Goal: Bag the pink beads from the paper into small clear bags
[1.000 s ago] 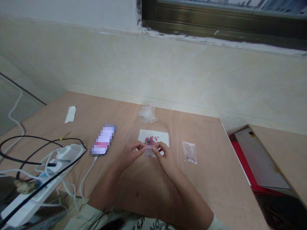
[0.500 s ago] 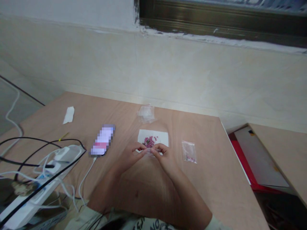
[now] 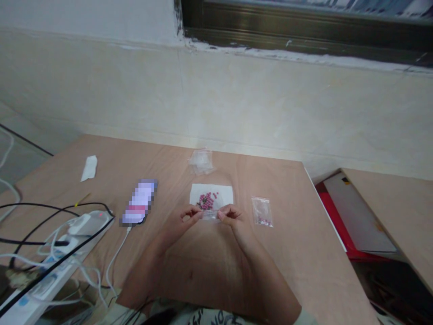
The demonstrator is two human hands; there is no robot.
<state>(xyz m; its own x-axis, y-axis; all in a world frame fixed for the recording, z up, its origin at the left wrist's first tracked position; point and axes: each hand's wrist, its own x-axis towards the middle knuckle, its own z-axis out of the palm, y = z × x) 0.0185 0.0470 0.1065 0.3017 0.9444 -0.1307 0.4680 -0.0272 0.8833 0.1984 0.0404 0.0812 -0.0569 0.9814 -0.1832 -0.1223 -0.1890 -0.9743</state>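
Observation:
My left hand (image 3: 184, 219) and my right hand (image 3: 231, 216) meet over the table, each pinching one end of a small clear plastic bag (image 3: 210, 215) held between them. Just beyond the fingers lies a white paper sheet (image 3: 223, 193) with a heap of small pink beads (image 3: 206, 200) on it. Another small clear bag (image 3: 261, 211) with a few pink beads lies flat to the right of my right hand. A pile of empty clear bags (image 3: 200, 161) sits further back.
A phone (image 3: 138, 208) lies left of my hands with a white cable. A white power strip (image 3: 50, 266) with black and white cords fills the near left. A folded white paper (image 3: 89, 168) lies far left. A red and grey folder (image 3: 352, 215) sits beyond the table's right edge.
The view has shifted slightly, so everything sits a little further left. Both hands keep pinching the small bag, with the fingers drawn slightly further apart along it.

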